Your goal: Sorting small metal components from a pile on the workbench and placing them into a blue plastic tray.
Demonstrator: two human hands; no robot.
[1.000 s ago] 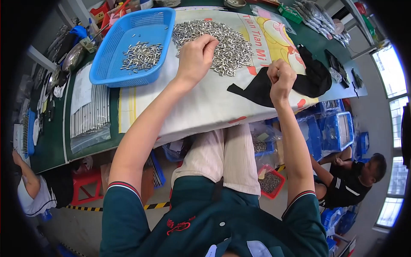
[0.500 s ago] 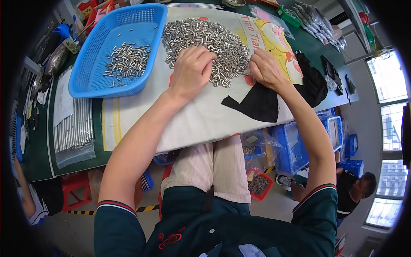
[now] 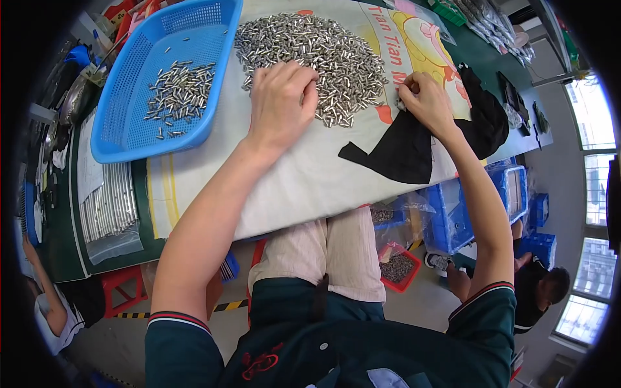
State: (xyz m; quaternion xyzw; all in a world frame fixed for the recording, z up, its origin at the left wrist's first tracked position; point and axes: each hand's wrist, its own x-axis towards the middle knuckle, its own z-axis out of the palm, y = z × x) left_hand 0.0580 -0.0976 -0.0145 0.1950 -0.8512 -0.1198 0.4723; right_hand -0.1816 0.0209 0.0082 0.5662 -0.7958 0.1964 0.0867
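Observation:
A large heap of small silvery metal pins (image 3: 323, 52) lies on a pale printed cloth (image 3: 310, 174) covering the table. My left hand (image 3: 281, 107) is over the heap's near left edge, fingers curled and thumb drawn in; whatever they hold is hidden. To the right of the heap, my right hand (image 3: 428, 107) pinches thumb and fingers together just above a black cloth (image 3: 401, 155). Something small and greyish shows by those fingertips, too small to name. At the left stands a blue plastic basket (image 3: 139, 61), with more of the pins (image 3: 184, 94) scattered on its mesh bottom.
Bagged metal rods (image 3: 110, 204) lie on the green table left of the cloth. Blue crates (image 3: 449, 216) and a red tray (image 3: 398, 271) of small parts stand below the table at right. Another person (image 3: 540, 291) is low down at the far right.
My right hand has moved right, from the heap's edge to above the black cloth, still pinched. The left hand stays curled at the heap. The whole view has shifted slightly.

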